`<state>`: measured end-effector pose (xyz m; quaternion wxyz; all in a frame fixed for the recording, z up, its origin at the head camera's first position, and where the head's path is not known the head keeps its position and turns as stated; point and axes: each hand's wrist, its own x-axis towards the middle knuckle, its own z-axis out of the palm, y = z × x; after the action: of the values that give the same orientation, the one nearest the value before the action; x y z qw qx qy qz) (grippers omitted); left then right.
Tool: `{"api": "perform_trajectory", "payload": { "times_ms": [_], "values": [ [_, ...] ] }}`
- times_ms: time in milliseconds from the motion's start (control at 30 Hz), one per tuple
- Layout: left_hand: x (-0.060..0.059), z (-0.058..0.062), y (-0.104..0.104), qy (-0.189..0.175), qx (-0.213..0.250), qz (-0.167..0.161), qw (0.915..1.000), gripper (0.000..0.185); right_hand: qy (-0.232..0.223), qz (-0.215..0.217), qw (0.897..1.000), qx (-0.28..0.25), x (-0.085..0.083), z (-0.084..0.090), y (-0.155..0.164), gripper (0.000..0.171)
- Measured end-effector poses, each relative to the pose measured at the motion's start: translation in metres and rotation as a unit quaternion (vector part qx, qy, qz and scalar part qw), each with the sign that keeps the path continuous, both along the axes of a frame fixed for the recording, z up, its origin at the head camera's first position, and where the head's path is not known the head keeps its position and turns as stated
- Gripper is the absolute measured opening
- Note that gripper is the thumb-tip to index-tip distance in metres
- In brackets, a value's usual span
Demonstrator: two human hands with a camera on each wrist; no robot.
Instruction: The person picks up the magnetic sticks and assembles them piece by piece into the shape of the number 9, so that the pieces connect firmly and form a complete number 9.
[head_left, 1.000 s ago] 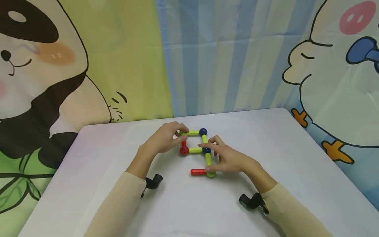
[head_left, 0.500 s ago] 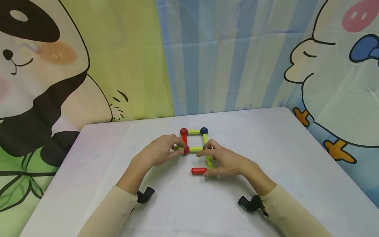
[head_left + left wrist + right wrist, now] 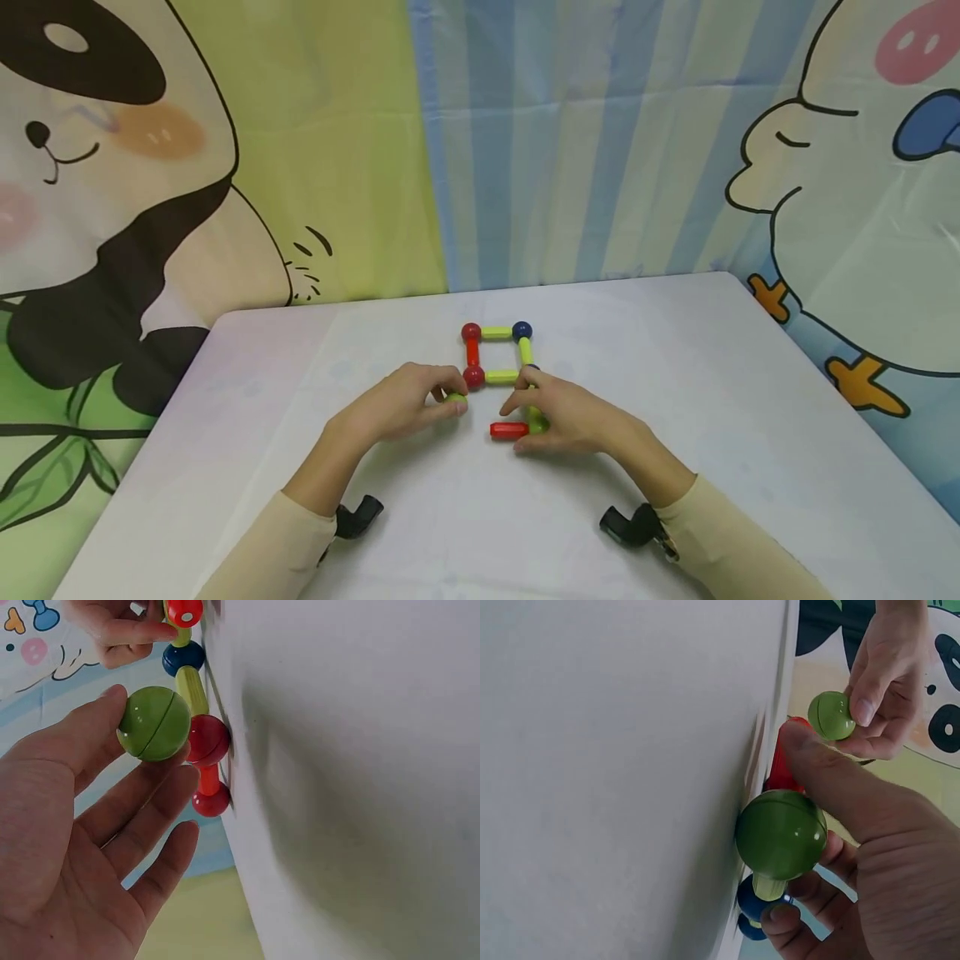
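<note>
In the left wrist view my left hand [image 3: 82,802] pinches a loose green ball [image 3: 156,724] between thumb and fingers. It hangs just short of the near red ball [image 3: 474,377] of a stick-and-ball magnetic frame. That frame is a square with another red ball [image 3: 471,332], a blue ball [image 3: 522,332], a red rod [image 3: 472,353] and yellow-green rods [image 3: 501,377]. The near-right blue corner is mostly covered by my right hand [image 3: 573,412]. Its fingers and thumb curl round a second green ball [image 3: 780,834], from which a red rod [image 3: 507,430] points left.
A white table [image 3: 450,517] carries the frame near its middle. Behind it hangs a cartoon-printed curtain [image 3: 525,150]. Dark wrist cameras [image 3: 358,517] stick out from both sleeves.
The left hand has carried its green ball from the frame's far-left corner toward me, below the near red ball. A red ball now shows at that far corner. The right hand has barely moved.
</note>
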<state>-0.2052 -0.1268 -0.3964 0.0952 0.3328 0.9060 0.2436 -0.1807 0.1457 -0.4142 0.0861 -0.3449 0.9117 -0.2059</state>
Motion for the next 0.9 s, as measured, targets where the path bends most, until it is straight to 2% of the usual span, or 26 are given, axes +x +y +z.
{"api": "perform_trajectory", "payload": {
  "times_ms": [267, 400, 600, 900],
  "values": [
    [0.009, -0.012, -0.007, -0.052, 0.038, -0.011, 0.9979, 0.011, 0.013, 0.005, 1.000, 0.004, 0.002, 0.000, -0.004, 0.021],
    [0.012, -0.015, -0.008, -0.053, 0.044, -0.006, 0.9976, 0.013, 0.016, 0.005, 1.000, -0.019, 0.003, -0.002, -0.004, 0.021],
    [0.015, -0.019, -0.004, -0.081, 0.062, -0.011, 0.9947, 0.015, 0.016, 0.012, 0.999, -0.041, 0.002, -0.004, -0.002, 0.020],
    [0.017, -0.025, 0.001, -0.097, 0.093, -0.019, 0.9907, 0.018, -0.010, 0.014, 0.997, -0.071, 0.002, -0.005, 0.001, 0.022]
  ]
}}
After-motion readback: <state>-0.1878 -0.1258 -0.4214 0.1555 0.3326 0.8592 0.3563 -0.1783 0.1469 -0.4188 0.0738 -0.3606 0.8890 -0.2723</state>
